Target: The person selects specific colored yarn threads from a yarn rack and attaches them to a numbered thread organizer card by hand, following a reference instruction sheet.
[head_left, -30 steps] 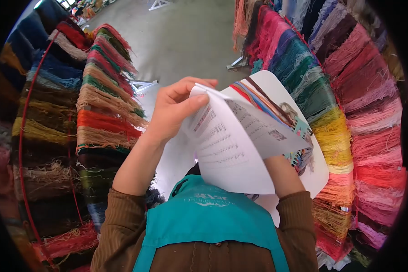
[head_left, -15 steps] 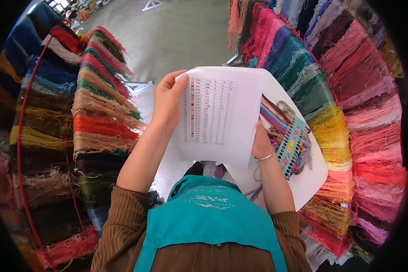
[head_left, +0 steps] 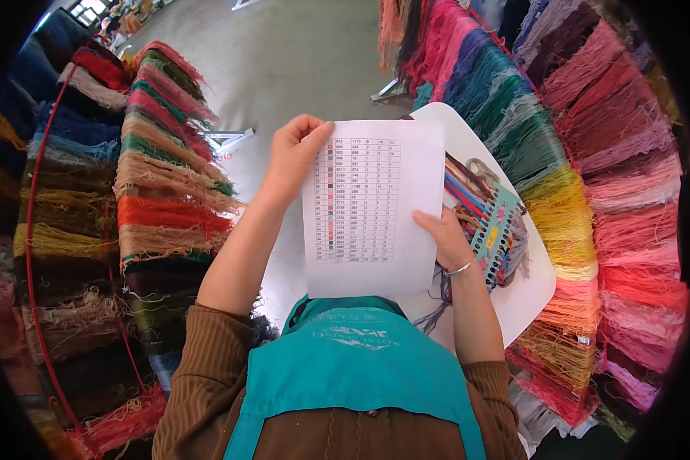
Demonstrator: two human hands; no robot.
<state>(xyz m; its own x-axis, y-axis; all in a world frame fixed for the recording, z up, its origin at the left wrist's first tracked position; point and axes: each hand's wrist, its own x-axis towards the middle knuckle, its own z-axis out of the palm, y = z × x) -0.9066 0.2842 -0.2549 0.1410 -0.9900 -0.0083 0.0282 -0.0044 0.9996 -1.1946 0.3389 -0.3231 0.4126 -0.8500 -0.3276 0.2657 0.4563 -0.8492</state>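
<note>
— What surrounds the printed sheet (head_left: 374, 207)?
— Fringed yarn hanks (head_left: 176, 169) hang at left, more at right; a rounded white board (head_left: 530, 295) lies behind it, bearing a teal thread card (head_left: 495, 234) strung with soft strands.
— And the hands?
— The left hand (head_left: 295, 157) pinches the smooth paper's upper corner; the right hand (head_left: 446, 234), braceleted, clamps its side edge, thumb on top.

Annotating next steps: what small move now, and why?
Probably hold the sheet steady for reading: the left hand grips its upper corner, the right hand its side edge, and its printed table faces the wearer.
</note>
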